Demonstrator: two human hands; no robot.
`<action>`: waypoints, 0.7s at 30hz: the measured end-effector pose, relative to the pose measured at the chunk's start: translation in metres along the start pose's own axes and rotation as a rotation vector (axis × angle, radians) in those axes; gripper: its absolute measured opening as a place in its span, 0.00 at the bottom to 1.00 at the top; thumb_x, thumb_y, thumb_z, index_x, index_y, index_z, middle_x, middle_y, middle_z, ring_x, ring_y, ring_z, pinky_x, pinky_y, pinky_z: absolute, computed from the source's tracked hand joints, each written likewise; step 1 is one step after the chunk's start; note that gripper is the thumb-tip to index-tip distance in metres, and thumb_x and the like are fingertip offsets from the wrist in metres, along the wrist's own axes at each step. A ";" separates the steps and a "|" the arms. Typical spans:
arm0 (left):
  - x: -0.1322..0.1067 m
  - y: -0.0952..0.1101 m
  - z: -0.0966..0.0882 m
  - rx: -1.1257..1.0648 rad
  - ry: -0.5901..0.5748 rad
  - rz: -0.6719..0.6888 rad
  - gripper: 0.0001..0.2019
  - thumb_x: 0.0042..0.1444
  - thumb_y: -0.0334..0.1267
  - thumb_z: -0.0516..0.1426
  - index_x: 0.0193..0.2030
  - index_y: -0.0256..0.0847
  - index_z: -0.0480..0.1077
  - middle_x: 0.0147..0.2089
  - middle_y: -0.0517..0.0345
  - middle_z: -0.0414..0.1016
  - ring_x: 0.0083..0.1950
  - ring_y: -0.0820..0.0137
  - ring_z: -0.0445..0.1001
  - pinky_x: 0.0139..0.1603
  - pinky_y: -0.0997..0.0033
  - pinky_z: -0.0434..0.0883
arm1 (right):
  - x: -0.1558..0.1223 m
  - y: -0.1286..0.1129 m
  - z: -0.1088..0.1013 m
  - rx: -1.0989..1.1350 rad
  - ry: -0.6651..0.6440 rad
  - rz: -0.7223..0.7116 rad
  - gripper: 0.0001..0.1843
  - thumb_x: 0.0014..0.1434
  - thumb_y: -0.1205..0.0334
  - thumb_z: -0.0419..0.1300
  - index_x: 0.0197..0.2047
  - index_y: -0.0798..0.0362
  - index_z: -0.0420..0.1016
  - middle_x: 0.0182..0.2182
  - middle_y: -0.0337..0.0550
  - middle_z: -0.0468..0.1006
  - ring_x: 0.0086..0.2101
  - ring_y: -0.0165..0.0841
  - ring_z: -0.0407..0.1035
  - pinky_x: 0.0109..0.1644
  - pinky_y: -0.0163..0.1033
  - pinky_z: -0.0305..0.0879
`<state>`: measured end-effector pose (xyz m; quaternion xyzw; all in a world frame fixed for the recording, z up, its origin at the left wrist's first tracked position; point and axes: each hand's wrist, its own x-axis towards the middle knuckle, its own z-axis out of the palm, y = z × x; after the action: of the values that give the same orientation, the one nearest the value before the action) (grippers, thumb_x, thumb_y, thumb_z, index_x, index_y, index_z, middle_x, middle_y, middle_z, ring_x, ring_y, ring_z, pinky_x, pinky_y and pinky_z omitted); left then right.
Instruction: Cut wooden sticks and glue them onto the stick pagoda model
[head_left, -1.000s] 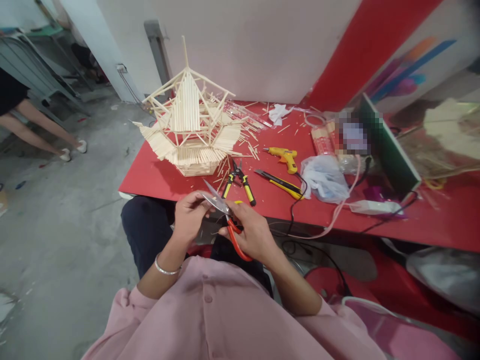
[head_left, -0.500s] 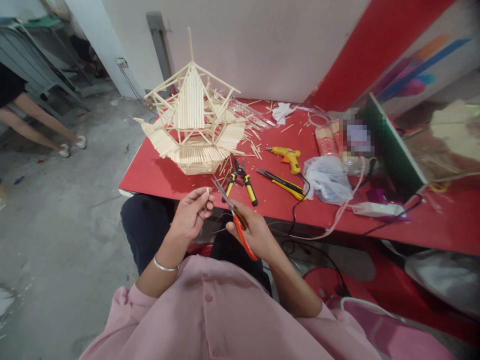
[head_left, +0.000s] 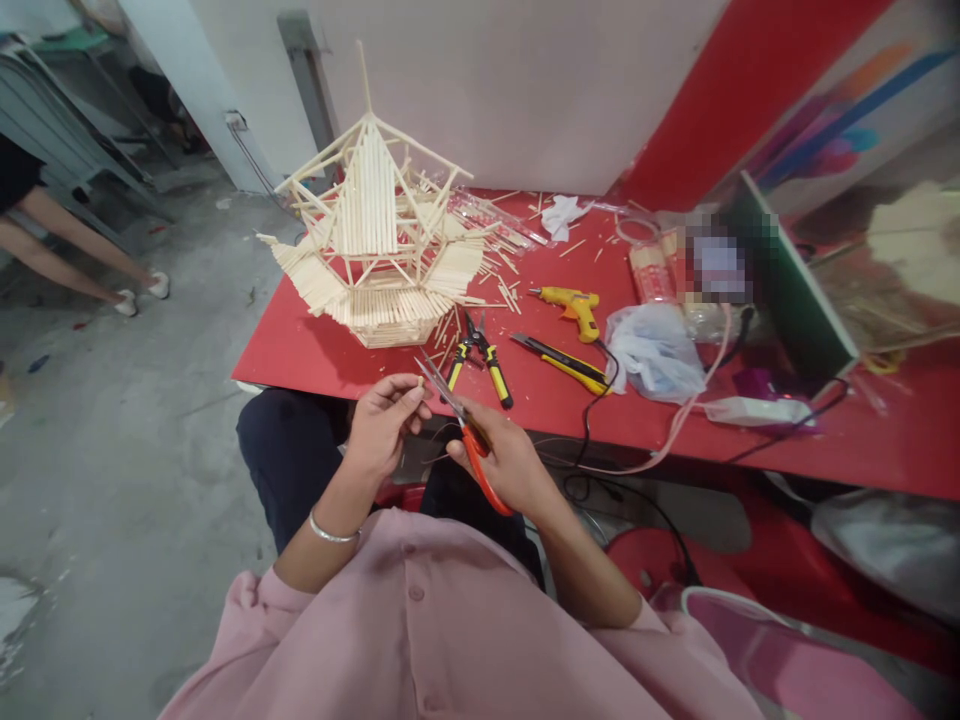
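Right hand (head_left: 510,455): fingers wrapped round red-handled metal scissors (head_left: 472,450), slightly parted.
Left hand (head_left: 385,428): fingers pinching a tiny pale wooden piece (head_left: 421,382), just beside them.
Pale tiered stick pagoda (head_left: 367,215): left on red counter (head_left: 271,345), beyond both hands.

Pink shirt (head_left: 480,640) w/ btns (head_left: 415,593) down front, silver bangle (head_left: 334,537), L arm (head_left: 351,492), dk trousers (head_left: 285,450)
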<state>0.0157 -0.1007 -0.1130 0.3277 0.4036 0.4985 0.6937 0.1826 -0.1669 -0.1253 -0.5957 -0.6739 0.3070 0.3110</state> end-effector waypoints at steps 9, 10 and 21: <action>0.020 -0.013 0.012 0.292 -0.019 0.119 0.12 0.47 0.41 0.68 0.34 0.37 0.74 0.24 0.62 0.74 0.22 0.77 0.71 0.20 0.80 0.65 | 0.000 0.028 -0.034 -0.515 0.241 0.261 0.31 0.61 0.41 0.57 0.62 0.47 0.69 0.42 0.48 0.80 0.39 0.40 0.74 0.36 0.39 0.64; 0.024 -0.015 0.018 0.310 -0.041 0.115 0.12 0.46 0.42 0.68 0.33 0.37 0.74 0.25 0.62 0.74 0.22 0.77 0.71 0.20 0.80 0.65 | -0.001 0.035 -0.038 -0.589 0.265 0.297 0.31 0.61 0.40 0.56 0.62 0.48 0.69 0.42 0.49 0.80 0.40 0.41 0.74 0.35 0.39 0.63; 0.059 -0.036 0.036 0.515 0.004 0.173 0.11 0.48 0.41 0.65 0.36 0.38 0.76 0.25 0.61 0.76 0.22 0.76 0.72 0.20 0.80 0.67 | -0.004 0.066 -0.047 -0.723 0.334 0.298 0.23 0.60 0.51 0.59 0.55 0.52 0.74 0.40 0.49 0.79 0.42 0.41 0.71 0.39 0.40 0.61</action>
<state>0.0739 -0.0564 -0.1410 0.5256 0.4890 0.4377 0.5414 0.2604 -0.1617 -0.1484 -0.7988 -0.5852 -0.0082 0.1392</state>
